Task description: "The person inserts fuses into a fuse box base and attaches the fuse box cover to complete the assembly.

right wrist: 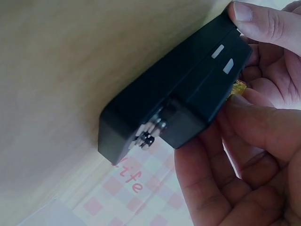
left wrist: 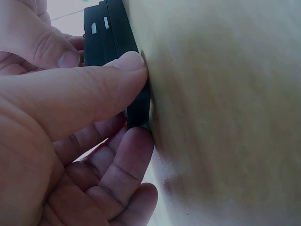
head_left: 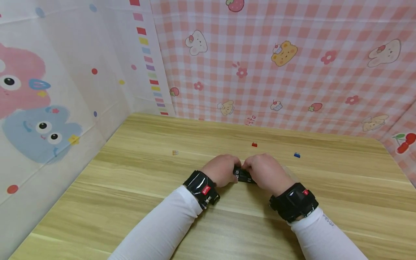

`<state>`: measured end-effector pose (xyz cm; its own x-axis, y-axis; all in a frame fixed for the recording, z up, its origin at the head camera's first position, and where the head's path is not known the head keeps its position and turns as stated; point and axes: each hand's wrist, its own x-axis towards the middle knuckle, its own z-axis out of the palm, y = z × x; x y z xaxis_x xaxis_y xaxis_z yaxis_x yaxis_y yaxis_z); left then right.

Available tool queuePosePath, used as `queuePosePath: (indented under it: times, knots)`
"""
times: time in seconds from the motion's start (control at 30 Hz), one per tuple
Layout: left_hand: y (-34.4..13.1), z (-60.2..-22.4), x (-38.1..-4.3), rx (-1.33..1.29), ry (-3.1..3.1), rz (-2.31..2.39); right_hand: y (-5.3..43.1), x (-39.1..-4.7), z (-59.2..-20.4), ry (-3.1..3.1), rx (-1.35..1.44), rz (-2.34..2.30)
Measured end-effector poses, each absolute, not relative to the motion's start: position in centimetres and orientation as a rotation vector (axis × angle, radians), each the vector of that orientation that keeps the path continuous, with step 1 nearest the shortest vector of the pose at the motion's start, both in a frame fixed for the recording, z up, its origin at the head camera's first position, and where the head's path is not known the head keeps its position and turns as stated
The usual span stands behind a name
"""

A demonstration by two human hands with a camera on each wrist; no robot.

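A black fuse box [head_left: 243,175] with white marks sits on the table between both hands. In the right wrist view its metal terminals [right wrist: 149,132] show at one end. My left hand [head_left: 222,169] grips the opposite end, thumb on the side near the table, fingers beneath. My right hand [head_left: 265,172] is at the box's upper face, with thumb and finger pinching a small yellow blade fuse [right wrist: 238,87] right at it. The fuse is largely hidden by fingers. In the left wrist view the left thumb [left wrist: 108,84] covers part of the box.
Beyond the hands lie a red fuse [head_left: 254,144], a blue fuse [head_left: 297,155] and, farther left, a pale clear fuse [head_left: 175,152]. A translucent piece [head_left: 290,173] shows behind the right wrist. The wooden table [head_left: 130,202] meets patterned cloth walls [head_left: 227,86] at back and sides.
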<state>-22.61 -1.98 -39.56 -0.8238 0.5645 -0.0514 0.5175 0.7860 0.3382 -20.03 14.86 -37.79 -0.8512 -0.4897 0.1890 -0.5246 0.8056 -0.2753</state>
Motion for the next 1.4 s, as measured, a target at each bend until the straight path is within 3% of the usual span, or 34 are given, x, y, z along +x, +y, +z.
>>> queuePosePath:
  times: [1.4]
  knots:
    - [-1.94,-39.63,-22.62,0.863,2.828,0.439,14.59,-19.99,-37.93,-2.895,0.793,0.497]
